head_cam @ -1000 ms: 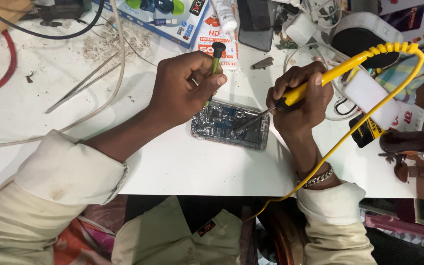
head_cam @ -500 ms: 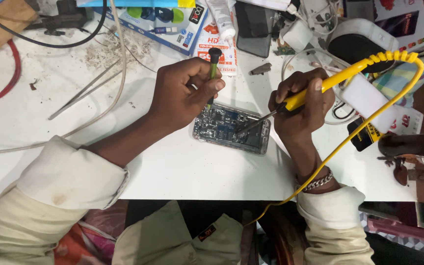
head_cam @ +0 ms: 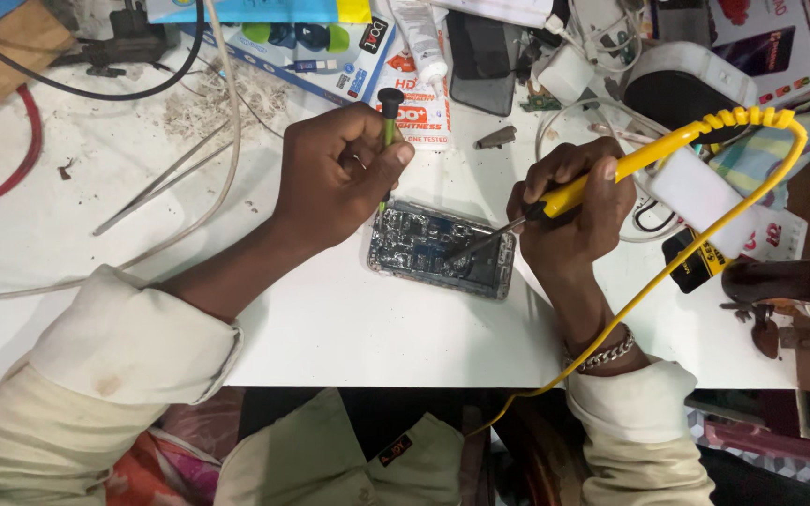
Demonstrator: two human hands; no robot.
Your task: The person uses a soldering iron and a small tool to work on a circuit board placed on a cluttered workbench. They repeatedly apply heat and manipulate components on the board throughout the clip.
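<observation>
my left hand (head_cam: pixel 339 173) grips one small screwdriver (head_cam: pixel 389 117), green shaft and black cap, upright against the upper left corner of the one opened phone (head_cam: pixel 442 248) lying flat on the white table (head_cam: pixel 349 328), between my two hands. my right hand (head_cam: pixel 569 206) is clenched around one yellow-handled soldering iron (head_cam: pixel 602 178), its dark metal tip resting on the circuit board inside the phone, towards its right side. over the last second little has changed: both hands have held their grasps and their places, the iron's tip has stayed on nearly the same spot on the board, and only the view has drifted a touch, which to my mind means the work on that one spot is still going on and not finished. the count: two hands, two tools, one phone. one yellow cord (head_cam: pixel 705 239) loops from the iron's handle and drops past the table edge. one pair of tweezers (head_cam: pixel 157 187) lies well apart to the left, near a white cable (head_cam: pixel 227 141). one white tube (head_cam: pixel 421 42) and one dark phone (head_cam: pixel 478 52) lie beyond, and one red cable (head_cam: pixel 21 159) curves at far left.
</observation>
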